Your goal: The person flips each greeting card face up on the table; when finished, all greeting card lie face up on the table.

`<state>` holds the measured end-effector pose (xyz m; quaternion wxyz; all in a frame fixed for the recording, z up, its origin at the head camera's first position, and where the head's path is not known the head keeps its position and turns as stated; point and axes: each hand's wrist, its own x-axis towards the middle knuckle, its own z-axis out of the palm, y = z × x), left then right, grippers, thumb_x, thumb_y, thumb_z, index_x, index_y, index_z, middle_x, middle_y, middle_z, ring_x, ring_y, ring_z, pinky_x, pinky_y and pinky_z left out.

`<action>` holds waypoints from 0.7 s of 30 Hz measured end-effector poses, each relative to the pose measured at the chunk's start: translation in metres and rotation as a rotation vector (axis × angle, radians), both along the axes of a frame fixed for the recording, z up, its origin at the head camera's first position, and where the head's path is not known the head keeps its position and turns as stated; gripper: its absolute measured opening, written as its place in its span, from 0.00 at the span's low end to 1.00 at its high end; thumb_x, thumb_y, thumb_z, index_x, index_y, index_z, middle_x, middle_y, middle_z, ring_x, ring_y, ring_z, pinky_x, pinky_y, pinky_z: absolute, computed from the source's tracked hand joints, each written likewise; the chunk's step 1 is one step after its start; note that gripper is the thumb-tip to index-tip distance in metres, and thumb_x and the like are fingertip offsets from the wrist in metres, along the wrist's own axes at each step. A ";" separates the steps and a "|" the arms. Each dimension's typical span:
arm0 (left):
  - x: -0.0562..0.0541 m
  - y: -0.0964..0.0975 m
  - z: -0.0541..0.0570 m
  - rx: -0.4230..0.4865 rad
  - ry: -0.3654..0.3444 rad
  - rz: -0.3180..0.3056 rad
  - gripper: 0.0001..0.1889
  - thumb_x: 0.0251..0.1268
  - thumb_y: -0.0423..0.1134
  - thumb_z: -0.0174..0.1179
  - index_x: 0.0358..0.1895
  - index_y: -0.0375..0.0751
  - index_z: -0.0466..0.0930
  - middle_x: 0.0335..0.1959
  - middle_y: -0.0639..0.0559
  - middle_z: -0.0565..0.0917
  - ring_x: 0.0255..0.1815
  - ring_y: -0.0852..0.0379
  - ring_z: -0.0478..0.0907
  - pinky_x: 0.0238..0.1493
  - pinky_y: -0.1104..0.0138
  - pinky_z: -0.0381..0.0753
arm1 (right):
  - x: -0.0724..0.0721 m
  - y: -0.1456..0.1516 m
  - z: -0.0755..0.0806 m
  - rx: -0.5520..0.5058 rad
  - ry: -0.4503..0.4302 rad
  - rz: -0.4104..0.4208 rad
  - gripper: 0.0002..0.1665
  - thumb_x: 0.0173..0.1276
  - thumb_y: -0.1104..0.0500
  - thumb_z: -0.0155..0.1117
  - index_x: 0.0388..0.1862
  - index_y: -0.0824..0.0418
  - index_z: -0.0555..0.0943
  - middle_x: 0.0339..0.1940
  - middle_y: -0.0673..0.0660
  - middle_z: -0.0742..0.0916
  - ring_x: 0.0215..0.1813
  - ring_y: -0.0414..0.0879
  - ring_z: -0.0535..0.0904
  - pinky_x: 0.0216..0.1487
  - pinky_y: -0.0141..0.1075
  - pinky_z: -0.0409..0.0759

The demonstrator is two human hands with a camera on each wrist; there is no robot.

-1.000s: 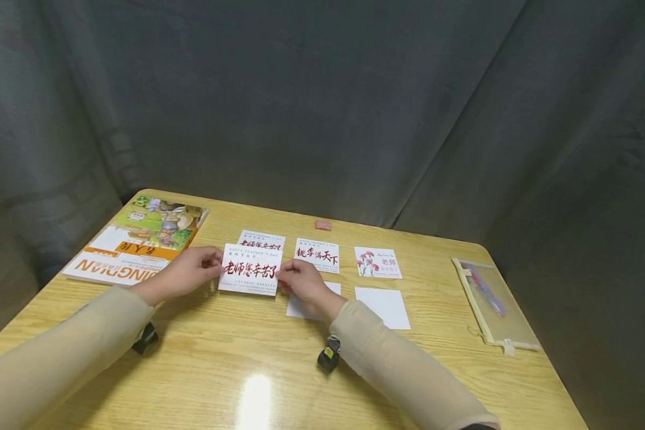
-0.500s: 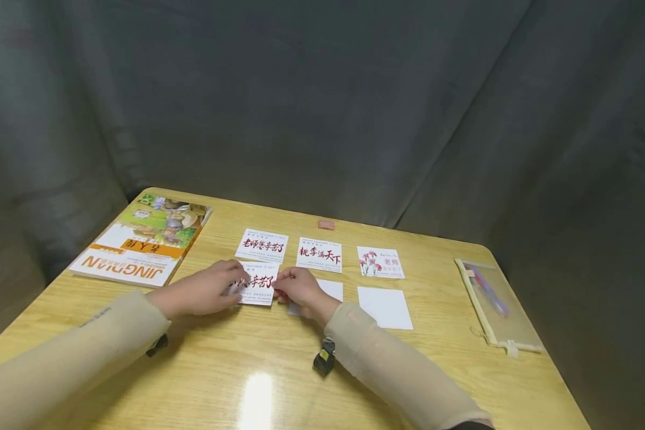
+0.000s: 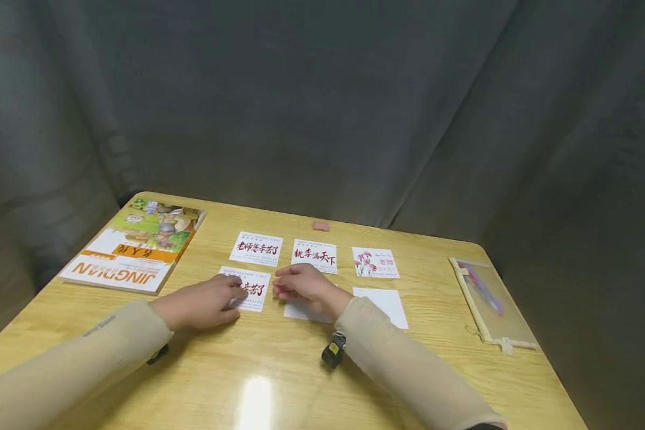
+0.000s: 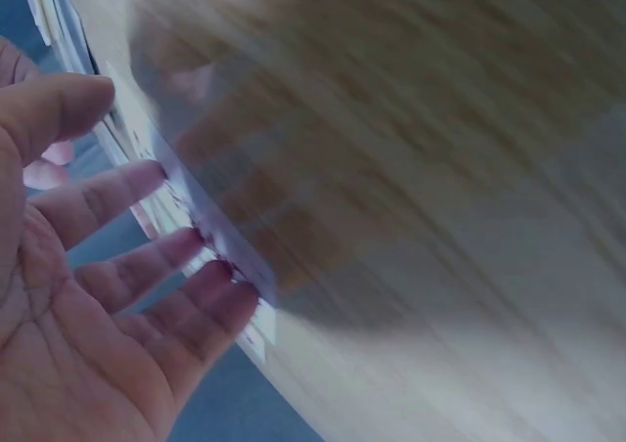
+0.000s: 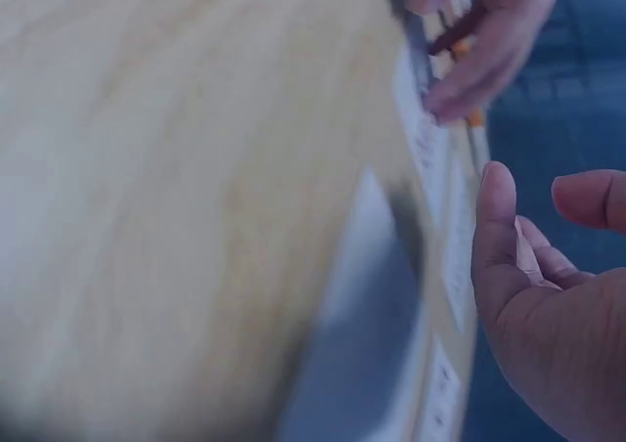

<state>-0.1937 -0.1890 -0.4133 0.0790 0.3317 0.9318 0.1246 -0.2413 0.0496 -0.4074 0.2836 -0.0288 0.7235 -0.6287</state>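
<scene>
A white greeting card with red Chinese lettering (image 3: 259, 279) lies flat on the wooden table. My left hand (image 3: 201, 301) rests with spread fingers over its left part, hiding some of the lettering. In the left wrist view, fingertips (image 4: 240, 303) are right at the card, with no curl around it. My right hand (image 3: 309, 282) hovers beside it, over a blank white card (image 3: 303, 312) that it partly covers. Thumb and fingers of that hand stand apart with nothing between them in the right wrist view. Behind lie a matching lettered card (image 3: 255, 248) and another red-lettered card (image 3: 314, 254).
To the right are a pink-flower card (image 3: 376, 263) and a second blank card (image 3: 384, 304). A thick illustrated book (image 3: 140, 236) lies at the left, a mesh zip pouch with pens (image 3: 502, 310) at the right. A small pink block (image 3: 321, 226) sits near the back edge.
The lettered card, held up by both hands a second ago, has come down onto the table in front of its match. Both hands have let go; the left now rests on it.
</scene>
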 end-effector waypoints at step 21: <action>-0.012 0.082 0.015 -0.015 -0.035 -0.148 0.31 0.72 0.46 0.61 0.74 0.36 0.69 0.74 0.35 0.69 0.75 0.40 0.65 0.74 0.50 0.67 | -0.009 0.114 0.014 0.444 0.163 0.071 0.14 0.78 0.65 0.54 0.51 0.77 0.80 0.34 0.58 0.85 0.39 0.44 0.82 0.46 0.36 0.83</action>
